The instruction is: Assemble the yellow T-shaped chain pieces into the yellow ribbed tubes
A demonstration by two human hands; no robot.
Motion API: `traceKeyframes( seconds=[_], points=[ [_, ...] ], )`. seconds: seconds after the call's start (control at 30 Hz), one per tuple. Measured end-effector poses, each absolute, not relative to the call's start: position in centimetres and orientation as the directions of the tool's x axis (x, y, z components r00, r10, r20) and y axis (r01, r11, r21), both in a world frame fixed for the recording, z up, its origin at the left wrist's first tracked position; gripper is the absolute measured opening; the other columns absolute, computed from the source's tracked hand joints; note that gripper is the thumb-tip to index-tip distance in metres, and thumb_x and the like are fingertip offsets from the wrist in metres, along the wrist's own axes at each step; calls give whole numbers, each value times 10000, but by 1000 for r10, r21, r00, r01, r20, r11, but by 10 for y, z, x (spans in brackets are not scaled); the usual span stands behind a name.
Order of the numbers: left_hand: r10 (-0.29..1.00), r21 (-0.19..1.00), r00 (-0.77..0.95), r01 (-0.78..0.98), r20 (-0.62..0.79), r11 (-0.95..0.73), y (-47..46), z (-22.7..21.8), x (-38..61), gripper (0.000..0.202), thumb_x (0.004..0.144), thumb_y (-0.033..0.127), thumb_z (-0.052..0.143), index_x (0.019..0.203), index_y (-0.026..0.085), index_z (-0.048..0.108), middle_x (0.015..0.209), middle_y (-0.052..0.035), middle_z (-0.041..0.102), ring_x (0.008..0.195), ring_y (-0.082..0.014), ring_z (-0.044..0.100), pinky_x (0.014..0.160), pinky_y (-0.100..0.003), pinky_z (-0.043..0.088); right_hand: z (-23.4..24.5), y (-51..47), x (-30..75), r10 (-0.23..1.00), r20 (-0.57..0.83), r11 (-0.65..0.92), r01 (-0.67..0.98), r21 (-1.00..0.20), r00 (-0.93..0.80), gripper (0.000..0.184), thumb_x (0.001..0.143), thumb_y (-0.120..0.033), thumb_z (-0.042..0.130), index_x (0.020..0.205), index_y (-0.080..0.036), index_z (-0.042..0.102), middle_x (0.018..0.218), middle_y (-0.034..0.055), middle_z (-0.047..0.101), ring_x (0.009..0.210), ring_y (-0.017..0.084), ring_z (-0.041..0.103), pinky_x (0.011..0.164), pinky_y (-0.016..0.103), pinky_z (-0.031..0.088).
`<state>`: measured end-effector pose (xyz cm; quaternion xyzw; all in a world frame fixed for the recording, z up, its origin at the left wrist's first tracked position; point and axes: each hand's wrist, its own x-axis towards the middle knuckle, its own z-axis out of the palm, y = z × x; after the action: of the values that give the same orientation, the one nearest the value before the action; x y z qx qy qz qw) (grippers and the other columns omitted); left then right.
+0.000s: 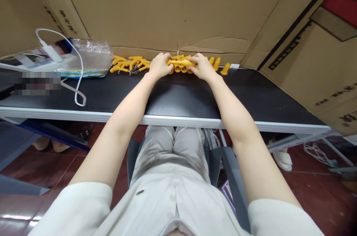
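Observation:
My left hand (pixel 161 66) and my right hand (pixel 202 66) are level with each other near the back of the table. Between them they grip the two ends of a ridged yellow plastic piece (pixel 182 63), held lengthwise from side to side, fingers closed. Just behind and below it stand several yellow pegs with round ends (pixel 184 69), partly covered by my fingers. Left of my left hand lies a heap of branching yellow pieces (pixel 131 64) with small metal rings or hooks. To the right of my right hand a single flared yellow peg (pixel 225 69) leans on the tabletop.
The black tabletop (pixel 181 98) has a pale metal front edge. Cardboard panels (pixel 173 9) rise behind it and on both sides. At left are a clear plastic bag (pixel 92 55), a white cable (pixel 81 61) and a white hanger-like frame (pixel 74 89).

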<state>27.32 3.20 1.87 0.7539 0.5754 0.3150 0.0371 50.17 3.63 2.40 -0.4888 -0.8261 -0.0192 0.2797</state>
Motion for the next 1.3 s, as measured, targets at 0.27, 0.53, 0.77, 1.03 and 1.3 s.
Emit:
traceKeyframes(
  seconds=[0.27,0.53,0.77,1.03,1.3],
  points=[
    [862,401,170,831,478,-386,34,19,270,400,917,236,628,1298,240,750,1312,-119,758,1302,-352,657,1183,-446,473,21,39,504,826,474,494,798,-344,-306,526,929,-402,777,1417,-212,729,1395,183,695,1263,384,692,1183,601,530],
    [856,400,181,824,485,-401,36,18,264,474,870,238,624,1330,249,735,1258,-114,784,1290,-350,667,1169,-443,488,33,31,509,879,425,453,650,-610,-215,557,822,-452,898,1296,-244,692,1334,109,718,1128,284,730,990,495,638],
    [806,368,216,804,551,-467,39,19,261,416,894,211,595,1288,223,730,1248,-116,770,1245,-315,690,1154,-391,484,36,24,511,934,314,358,480,-801,-172,623,844,-847,763,865,-232,664,821,78,728,836,274,782,836,461,663],
    [805,386,234,783,545,-488,30,25,268,424,884,184,609,1290,231,726,1265,-109,764,1255,-317,684,1151,-395,480,27,35,504,952,299,299,425,-854,-68,1018,733,-1149,387,854,-206,751,507,31,513,581,265,670,625,509,654],
    [833,423,201,786,516,-451,33,25,270,425,869,169,667,1284,238,723,1289,-105,756,1270,-347,683,1177,-459,484,23,39,505,947,304,317,471,-823,-106,1063,756,-1142,311,1004,-221,781,718,115,679,736,308,719,762,577,666]
  ],
)
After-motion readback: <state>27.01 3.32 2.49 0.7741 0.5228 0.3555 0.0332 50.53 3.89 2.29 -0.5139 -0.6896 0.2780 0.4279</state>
